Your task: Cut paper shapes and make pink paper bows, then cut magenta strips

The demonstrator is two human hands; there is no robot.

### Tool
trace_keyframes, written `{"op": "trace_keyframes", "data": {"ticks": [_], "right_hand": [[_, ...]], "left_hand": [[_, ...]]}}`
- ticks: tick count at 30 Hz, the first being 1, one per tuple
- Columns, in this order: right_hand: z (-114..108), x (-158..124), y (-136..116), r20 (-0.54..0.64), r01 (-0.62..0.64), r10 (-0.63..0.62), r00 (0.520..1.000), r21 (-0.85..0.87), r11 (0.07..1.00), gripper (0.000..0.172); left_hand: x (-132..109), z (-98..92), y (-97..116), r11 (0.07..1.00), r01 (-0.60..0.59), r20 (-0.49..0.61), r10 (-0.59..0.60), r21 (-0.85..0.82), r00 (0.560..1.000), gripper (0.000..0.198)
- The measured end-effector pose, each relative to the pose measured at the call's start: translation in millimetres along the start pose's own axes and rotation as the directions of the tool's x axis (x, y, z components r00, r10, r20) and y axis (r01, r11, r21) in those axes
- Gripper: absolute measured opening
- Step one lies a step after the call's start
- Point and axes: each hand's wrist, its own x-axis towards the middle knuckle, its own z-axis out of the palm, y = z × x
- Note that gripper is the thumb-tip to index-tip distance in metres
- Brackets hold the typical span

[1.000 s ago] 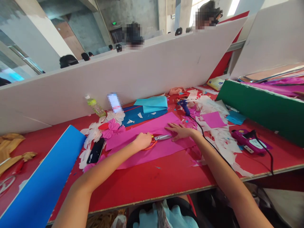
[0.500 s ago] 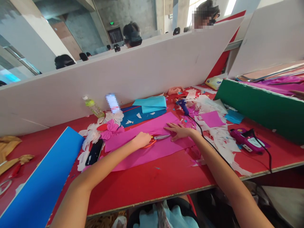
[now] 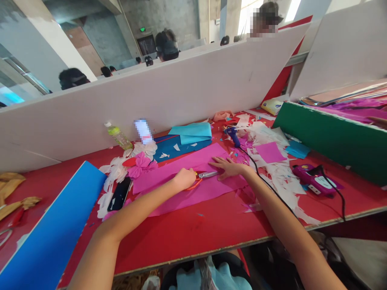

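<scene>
A long red workbench [image 3: 193, 249] fills the scene, with a tall white partition board [image 3: 151, 100] along its far edge and co-workers [image 3: 167, 46] beyond that. The person's work sits at the middle of the bench: a magenta paper sheet [image 3: 178, 169] lying flat, and everything else is easiest to place from it.

Off to the left of the sheet lies a bright blue foam board [image 3: 51, 225], and well to the right a green board [image 3: 329, 141] leans at a slant. Beyond the sheet, toward the partition, is a dark blue sheet [image 3: 184, 151] with a folded teal paper [image 3: 190, 131] on top of it. A plastic bottle [image 3: 118, 136] with a green cap stands past the sheet's far left corner. Just left of the sheet are a pink paper flower [image 3: 139, 167] and a black phone [image 3: 119, 194]. To the right, white paper scraps [image 3: 278, 181] are strewn about, along with a blue glue gun [image 3: 233, 136], a loose pink square [image 3: 270, 152] and a purple device [image 3: 314, 179] with a black cord.

On the sheet, the left hand [image 3: 184, 179] is closed around the orange handles of a pair of scissors [image 3: 208, 175], the blades lying toward the other hand. The right hand [image 3: 226, 167] is pressed down on the paper, its fingers spread, just beside the blade tips.
</scene>
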Motion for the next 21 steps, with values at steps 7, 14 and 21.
{"op": "trace_keyframes", "data": {"ticks": [7,14,21], "right_hand": [[-0.3,0.0,0.1,0.005,-0.005,0.005,1.0,0.005,1.0,0.091],[1.3,0.6,1.8,-0.002,0.007,-0.007,1.0,0.021,1.0,0.092],[-1.0,-0.5,-0.5,0.007,0.003,-0.003,1.0,0.007,1.0,0.092]], "left_hand": [[0.0,0.1,-0.3,1.0,-0.006,0.003,0.006,-0.016,1.0,0.026],[-4.7,-7.2,2.4,1.0,-0.02,0.031,0.019,0.01,0.999,0.027],[1.0,-3.4,8.9,0.999,-0.021,0.028,0.021,0.033,0.999,0.029]]}}
